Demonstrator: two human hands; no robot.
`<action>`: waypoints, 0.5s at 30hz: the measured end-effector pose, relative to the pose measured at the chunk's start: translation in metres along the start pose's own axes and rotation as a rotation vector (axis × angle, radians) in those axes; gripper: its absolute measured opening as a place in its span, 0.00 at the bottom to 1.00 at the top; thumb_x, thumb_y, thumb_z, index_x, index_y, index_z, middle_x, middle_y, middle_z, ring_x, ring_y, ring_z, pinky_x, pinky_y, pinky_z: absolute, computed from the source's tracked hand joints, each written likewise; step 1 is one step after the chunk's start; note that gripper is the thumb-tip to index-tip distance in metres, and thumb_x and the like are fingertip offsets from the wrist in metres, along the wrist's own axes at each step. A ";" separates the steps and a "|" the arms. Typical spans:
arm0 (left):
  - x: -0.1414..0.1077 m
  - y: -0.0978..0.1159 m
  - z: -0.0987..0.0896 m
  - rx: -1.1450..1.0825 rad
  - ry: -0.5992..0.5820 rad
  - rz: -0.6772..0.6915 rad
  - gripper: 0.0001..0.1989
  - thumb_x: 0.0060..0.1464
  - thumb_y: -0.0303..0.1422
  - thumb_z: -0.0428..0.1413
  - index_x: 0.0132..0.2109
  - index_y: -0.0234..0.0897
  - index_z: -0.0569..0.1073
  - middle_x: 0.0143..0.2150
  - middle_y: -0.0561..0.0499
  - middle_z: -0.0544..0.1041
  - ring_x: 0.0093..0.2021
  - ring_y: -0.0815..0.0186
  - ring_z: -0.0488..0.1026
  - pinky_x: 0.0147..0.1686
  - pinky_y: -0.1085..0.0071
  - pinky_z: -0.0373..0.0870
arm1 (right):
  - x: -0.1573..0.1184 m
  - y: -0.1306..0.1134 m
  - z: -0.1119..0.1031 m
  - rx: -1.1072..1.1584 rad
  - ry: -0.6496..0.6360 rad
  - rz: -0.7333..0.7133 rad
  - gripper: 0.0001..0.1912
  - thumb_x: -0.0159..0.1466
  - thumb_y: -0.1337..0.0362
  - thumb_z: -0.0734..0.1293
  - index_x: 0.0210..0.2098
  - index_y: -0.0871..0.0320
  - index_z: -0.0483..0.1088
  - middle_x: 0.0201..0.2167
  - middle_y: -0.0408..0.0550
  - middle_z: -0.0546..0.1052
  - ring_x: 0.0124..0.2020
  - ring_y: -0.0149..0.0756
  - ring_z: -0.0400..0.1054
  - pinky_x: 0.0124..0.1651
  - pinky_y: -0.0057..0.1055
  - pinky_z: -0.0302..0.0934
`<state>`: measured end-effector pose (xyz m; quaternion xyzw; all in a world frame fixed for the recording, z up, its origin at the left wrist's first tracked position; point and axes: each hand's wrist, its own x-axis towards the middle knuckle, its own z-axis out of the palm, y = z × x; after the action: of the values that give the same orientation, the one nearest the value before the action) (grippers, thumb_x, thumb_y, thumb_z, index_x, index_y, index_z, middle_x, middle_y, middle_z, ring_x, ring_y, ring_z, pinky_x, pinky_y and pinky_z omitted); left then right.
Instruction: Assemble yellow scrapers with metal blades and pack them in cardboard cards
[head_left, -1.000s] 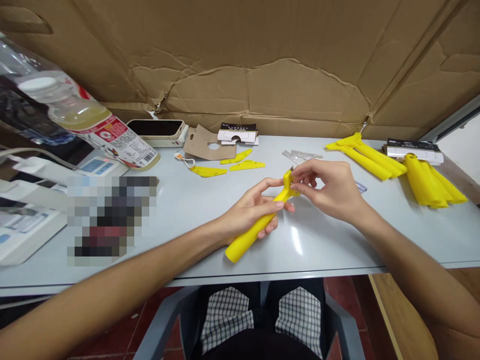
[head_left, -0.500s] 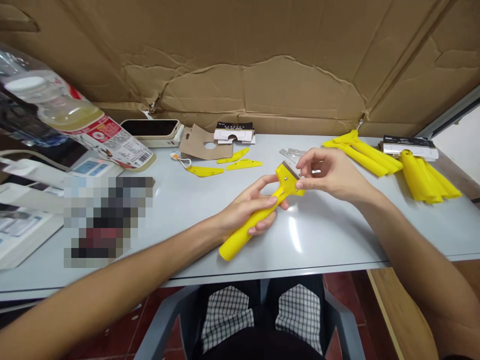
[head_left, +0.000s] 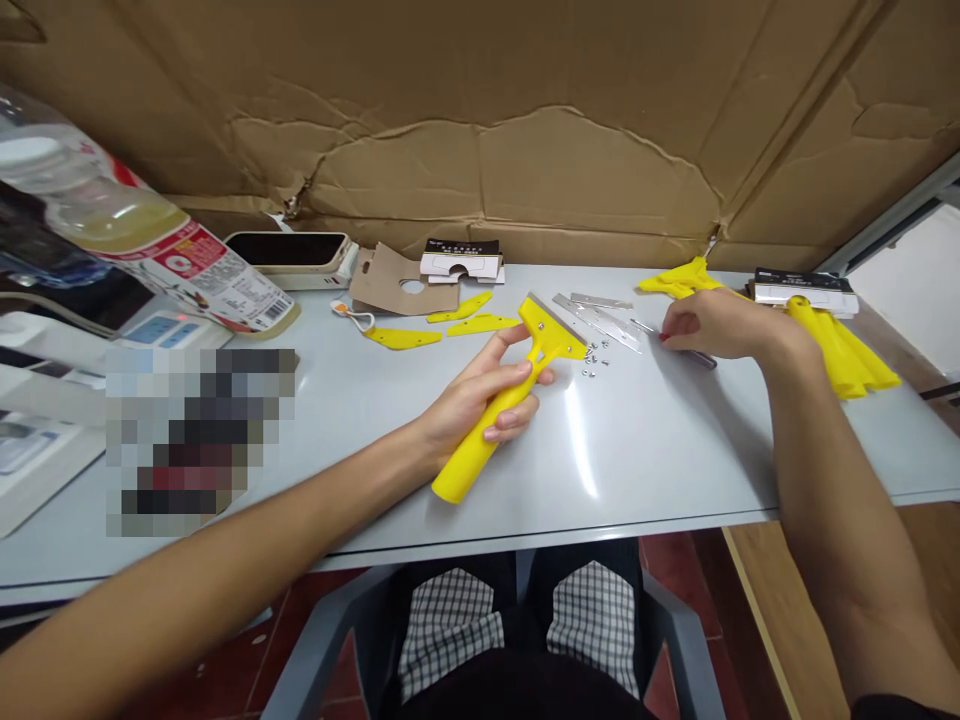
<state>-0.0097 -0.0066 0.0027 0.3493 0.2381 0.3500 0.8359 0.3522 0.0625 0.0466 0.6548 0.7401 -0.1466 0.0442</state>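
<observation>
My left hand (head_left: 491, 395) is wrapped round the handle of a yellow scraper (head_left: 480, 445), its head tilted up and away from me. A metal blade (head_left: 559, 318) lies along the head's far edge, and two screw heads show on its face. Small loose screws (head_left: 596, 352) are scattered just right of the head. Behind them lie several flat metal blades (head_left: 600, 315). Further right, my right hand (head_left: 709, 325) is closed on a small screwdriver (head_left: 701, 359) at the tabletop; its thin shaft points left and the fingers cover part of it.
Yellow plastic strips (head_left: 480, 325) lie behind my left hand, near a brown card piece (head_left: 401, 280) and black-and-white packaging (head_left: 461, 262). More yellow scrapers (head_left: 844, 350) are at the right. A phone (head_left: 292, 250) and a tilted bottle (head_left: 195, 260) stand left; cardboard (head_left: 480, 120) walls the back.
My right hand has left the scraper's head and moved right to the screwdriver. The scraper, still in my left hand, has shifted slightly left, and the loose screws now show.
</observation>
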 end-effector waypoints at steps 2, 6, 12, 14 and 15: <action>0.000 0.000 0.000 -0.004 0.007 0.007 0.25 0.67 0.28 0.60 0.64 0.50 0.60 0.42 0.54 0.77 0.17 0.79 0.63 0.13 0.83 0.53 | -0.003 -0.005 -0.002 0.040 -0.007 -0.029 0.06 0.62 0.59 0.72 0.37 0.52 0.81 0.37 0.47 0.85 0.39 0.45 0.79 0.41 0.41 0.71; 0.001 0.000 0.001 -0.004 0.028 0.011 0.23 0.67 0.28 0.60 0.62 0.49 0.60 0.43 0.53 0.77 0.17 0.79 0.63 0.13 0.83 0.53 | -0.016 -0.024 -0.006 0.136 0.156 -0.222 0.05 0.61 0.61 0.71 0.37 0.53 0.79 0.35 0.48 0.84 0.35 0.45 0.78 0.38 0.41 0.70; 0.000 -0.003 0.003 0.000 -0.007 -0.010 0.21 0.67 0.29 0.59 0.60 0.49 0.59 0.42 0.53 0.77 0.17 0.78 0.63 0.13 0.83 0.54 | -0.041 -0.087 0.010 0.358 0.382 -0.649 0.01 0.66 0.64 0.71 0.36 0.52 0.74 0.36 0.45 0.83 0.36 0.40 0.77 0.43 0.39 0.70; -0.001 -0.003 0.003 0.007 -0.011 -0.011 0.21 0.68 0.30 0.59 0.60 0.49 0.59 0.42 0.53 0.77 0.16 0.78 0.63 0.13 0.84 0.54 | -0.046 -0.103 0.018 0.342 0.431 -0.705 0.03 0.65 0.68 0.70 0.36 0.53 0.73 0.34 0.44 0.81 0.34 0.38 0.75 0.40 0.37 0.68; -0.001 -0.003 0.003 0.010 -0.011 -0.010 0.20 0.68 0.30 0.59 0.60 0.49 0.59 0.42 0.53 0.77 0.16 0.78 0.63 0.13 0.84 0.54 | -0.046 -0.107 0.022 0.327 0.456 -0.717 0.04 0.64 0.69 0.70 0.36 0.53 0.72 0.34 0.44 0.80 0.34 0.38 0.74 0.39 0.36 0.67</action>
<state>-0.0068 -0.0101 0.0027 0.3543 0.2372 0.3426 0.8371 0.2510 0.0018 0.0548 0.3714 0.8779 -0.1196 -0.2775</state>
